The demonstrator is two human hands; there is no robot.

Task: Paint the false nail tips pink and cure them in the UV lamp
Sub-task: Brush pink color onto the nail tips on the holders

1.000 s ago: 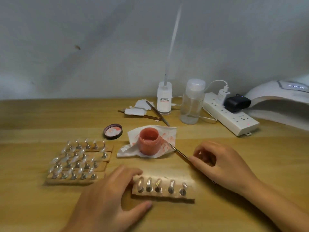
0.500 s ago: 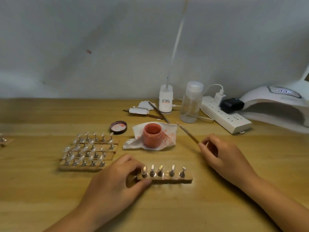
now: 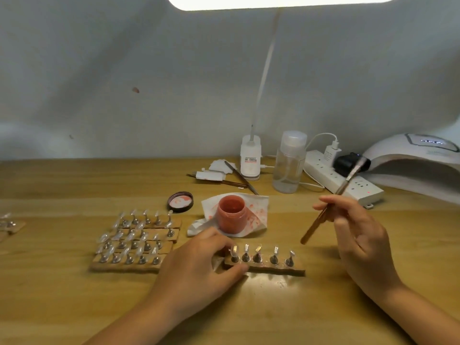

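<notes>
Nail tips [image 3: 258, 250] sit five in a row on little metal stands stuck in a wooden strip [image 3: 273, 268], near centre of the table. They look tiny, light and easy to knock, so we'd hold the strip, not the tips. Our left hand [image 3: 199, 267] pinches its left end; our right hand [image 3: 358, 235] grips one brush [image 3: 331, 207], raised. One open pink pot [image 3: 230, 214] behind, four more strips [image 3: 134, 242] left, UV lamp [image 3: 418, 165] far right.
</notes>
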